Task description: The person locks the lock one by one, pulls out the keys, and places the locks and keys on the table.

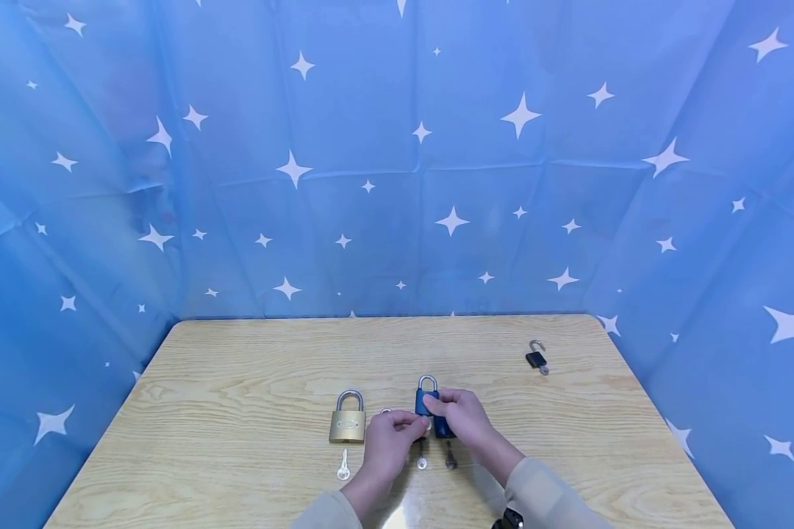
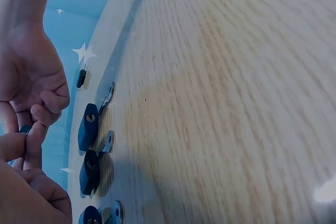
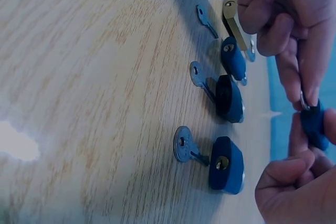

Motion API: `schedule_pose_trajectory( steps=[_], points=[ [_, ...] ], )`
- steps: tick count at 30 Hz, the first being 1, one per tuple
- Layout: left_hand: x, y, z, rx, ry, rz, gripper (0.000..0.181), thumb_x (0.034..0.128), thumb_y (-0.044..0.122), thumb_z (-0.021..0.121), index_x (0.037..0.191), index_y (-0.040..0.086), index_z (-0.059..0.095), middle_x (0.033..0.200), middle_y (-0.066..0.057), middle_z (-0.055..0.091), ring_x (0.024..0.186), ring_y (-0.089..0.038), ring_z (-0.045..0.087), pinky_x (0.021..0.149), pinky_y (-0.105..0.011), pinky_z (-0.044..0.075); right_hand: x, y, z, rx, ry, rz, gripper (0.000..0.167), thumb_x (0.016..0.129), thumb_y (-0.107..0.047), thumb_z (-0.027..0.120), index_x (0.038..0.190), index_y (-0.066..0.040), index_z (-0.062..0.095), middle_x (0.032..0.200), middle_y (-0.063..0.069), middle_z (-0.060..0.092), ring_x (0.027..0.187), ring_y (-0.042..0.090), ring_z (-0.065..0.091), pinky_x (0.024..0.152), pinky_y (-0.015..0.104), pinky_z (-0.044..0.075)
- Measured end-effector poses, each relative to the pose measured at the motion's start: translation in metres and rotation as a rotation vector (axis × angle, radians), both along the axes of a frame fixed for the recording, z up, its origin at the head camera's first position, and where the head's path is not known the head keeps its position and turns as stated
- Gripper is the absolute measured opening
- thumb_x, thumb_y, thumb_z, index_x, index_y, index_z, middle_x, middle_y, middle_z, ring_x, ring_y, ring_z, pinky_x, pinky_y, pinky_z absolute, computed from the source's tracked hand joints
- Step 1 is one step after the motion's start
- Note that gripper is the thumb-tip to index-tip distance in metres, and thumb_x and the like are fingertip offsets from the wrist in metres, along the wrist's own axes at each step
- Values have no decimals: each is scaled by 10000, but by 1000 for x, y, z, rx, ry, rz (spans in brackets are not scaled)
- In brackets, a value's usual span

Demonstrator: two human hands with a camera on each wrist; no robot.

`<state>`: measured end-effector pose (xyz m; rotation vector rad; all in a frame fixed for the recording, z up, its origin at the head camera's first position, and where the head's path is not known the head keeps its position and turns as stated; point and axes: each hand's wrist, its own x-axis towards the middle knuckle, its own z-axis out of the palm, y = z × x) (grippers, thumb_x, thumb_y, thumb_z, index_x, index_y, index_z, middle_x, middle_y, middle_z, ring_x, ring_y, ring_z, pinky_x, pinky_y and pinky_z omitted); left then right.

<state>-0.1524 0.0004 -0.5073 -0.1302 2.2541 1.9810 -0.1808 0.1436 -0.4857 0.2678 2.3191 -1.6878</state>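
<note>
My right hand (image 1: pixel 466 417) holds a small blue padlock (image 1: pixel 422 400) above the table, its silver shackle pointing away from me. The left hand (image 1: pixel 385 442) pinches a silver key (image 3: pixel 304 100) at the padlock's lower end; fingers hide how far the key is in. Below the hands, several dark blue padlocks stand in a row, among them one padlock (image 3: pixel 227 165) with its key (image 3: pixel 183 144) in front of it. Left of them are a larger brass padlock (image 1: pixel 347 425) and its silver key (image 1: pixel 343 466).
A small black padlock (image 1: pixel 536 359) lies at the far right with its shackle open and a key at its lower end. The wooden table (image 1: pixel 238 367) ends at a blue star-patterned curtain (image 1: pixel 370 206) behind and on both sides.
</note>
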Motion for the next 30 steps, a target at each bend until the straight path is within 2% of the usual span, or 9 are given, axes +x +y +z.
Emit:
schedule_pose_trajectory(
  steps=[7, 18, 30],
  points=[
    [0, -1, -3, 44, -16, -11, 175, 836, 197, 756, 918, 44, 741, 835, -133, 752, 803, -234, 729, 728, -265, 540, 0, 0, -2, -1, -3, 1, 320, 929, -342, 638, 1001, -39, 709, 934, 33, 689, 916, 187, 604, 814, 327, 451],
    [0, -4, -7, 51, -48, -43, 183, 810, 158, 756, 935, 27, 733, 822, -64, 757, 774, -152, 709, 753, -267, 534, 0, -2, 0, -4, 0, 0, 290, 928, -307, 642, 989, -33, 713, 897, 33, 688, 878, 178, 609, 788, 320, 455],
    [5, -7, -4, 91, -47, -121, 126, 771, 69, 709, 882, 11, 704, 771, -72, 737, 744, -221, 708, 759, -277, 522, -2, -4, 5, 31, -10, 7, 292, 938, -323, 628, 1001, -47, 699, 994, 53, 660, 1007, 203, 559, 920, 410, 415]
  ],
)
